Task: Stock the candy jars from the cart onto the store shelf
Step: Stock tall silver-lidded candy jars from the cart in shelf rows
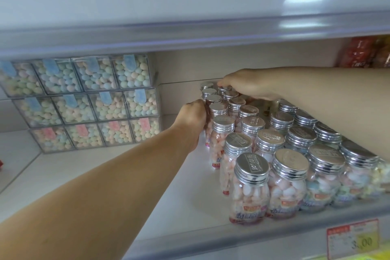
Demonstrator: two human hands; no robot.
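Candy jars [251, 188]: silver lids, in rows on the shelf [190, 207], centre to lower right; lid embossing unreadable.
Left hand [193, 116]: fingers curled round a jar in the leftmost row.
Right hand [247, 86]: fingertips gripping a rear jar's lid.
Price tag [354, 240]: "3.00", lower right.

Outstretched left hand [193, 116] curled, right hand [247, 87] palm-down.

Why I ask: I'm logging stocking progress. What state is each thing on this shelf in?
Left hand: grips a left-row jar by its side.
Right hand: fingers curled round the back jar, at its lid.
Candy jars: upright, capped, full, in rows on the shelf.
Clear candy boxes: closed, filled, stacked three high.
Price tag: stuck on the shelf's front edge.
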